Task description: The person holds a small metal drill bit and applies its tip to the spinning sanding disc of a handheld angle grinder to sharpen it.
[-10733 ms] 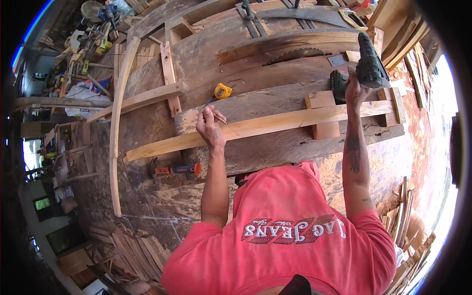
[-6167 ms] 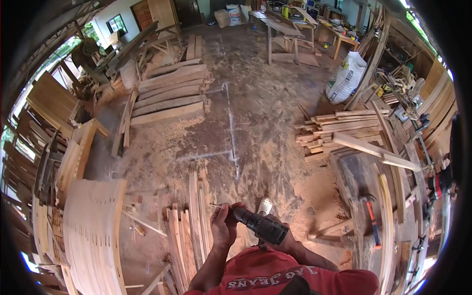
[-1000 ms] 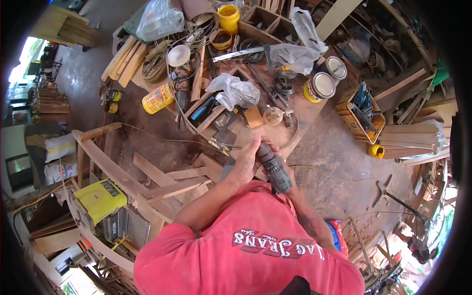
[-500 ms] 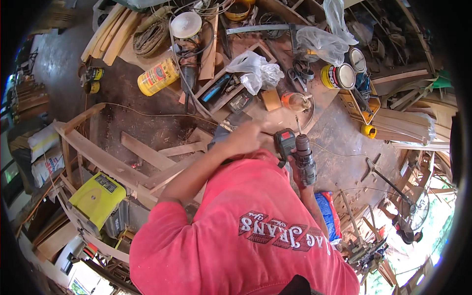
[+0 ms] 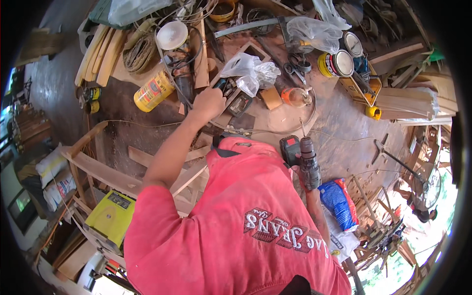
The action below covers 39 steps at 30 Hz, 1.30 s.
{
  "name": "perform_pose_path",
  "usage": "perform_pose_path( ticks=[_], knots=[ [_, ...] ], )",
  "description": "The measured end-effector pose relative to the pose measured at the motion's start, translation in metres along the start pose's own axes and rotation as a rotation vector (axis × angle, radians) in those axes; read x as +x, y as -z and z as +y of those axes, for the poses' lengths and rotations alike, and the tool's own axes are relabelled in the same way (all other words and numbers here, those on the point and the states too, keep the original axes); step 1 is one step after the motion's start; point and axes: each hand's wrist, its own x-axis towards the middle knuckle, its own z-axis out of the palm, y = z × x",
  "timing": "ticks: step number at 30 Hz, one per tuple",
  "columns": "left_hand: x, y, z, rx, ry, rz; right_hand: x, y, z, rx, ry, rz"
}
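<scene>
My left hand (image 5: 208, 104) reaches into a small wooden box of tools (image 5: 248, 49), fingers curled, their tips and anything in them hidden. A crumpled clear plastic bag (image 5: 252, 73) lies on the box beside a dark rectangular tool (image 5: 238, 104). At the right of my body, my right hand (image 5: 300, 172) grips a dark cordless drill (image 5: 309, 166) with a bit pointing forward and a red-and-black battery showing. Just beyond are a wooden block (image 5: 270, 98), an orange bottle (image 5: 294, 97) and scissors (image 5: 295, 66). A yellow container (image 5: 153, 92) lies left of my left hand.
Curved wooden framing (image 5: 98, 167) and a lime-green machine (image 5: 110, 221) are at lower left. Cables (image 5: 142, 123) cross the floor. Cans (image 5: 337, 64), a yellow crate (image 5: 372, 91) and a blue-and-red sack (image 5: 339, 204) sit rightward. Another person (image 5: 425, 214) is at far right.
Earlier both hands were together at the drill. My left hand has since left it and moved forward into the tool box; my right hand keeps the drill. The view has shifted slightly.
</scene>
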Motion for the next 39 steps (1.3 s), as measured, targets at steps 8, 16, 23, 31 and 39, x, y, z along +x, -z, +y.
perform_pose_path(
  ticks=[8, 16, 23, 31, 39],
  knots=[
    [0.012, -0.034, -0.003, 0.089, 0.023, 0.190, 0.026, -0.019, -0.030, -0.196, 0.087, -0.004],
    [-0.021, -0.014, -0.013, -0.474, 0.014, 0.260, 0.036, -0.045, -0.035, -0.107, 0.087, -0.074],
    [-0.063, 0.023, 0.013, -1.019, -0.139, 0.361, 0.038, -0.039, -0.054, -0.029, 0.061, -0.131],
    [-0.060, 0.025, 0.039, -1.192, -0.221, 0.161, 0.039, -0.037, -0.047, -0.226, 0.339, -0.097],
    [-0.039, 0.000, 0.071, -1.509, -0.320, -0.078, 0.039, -0.037, -0.046, -0.339, 0.431, -0.079]
  ],
)
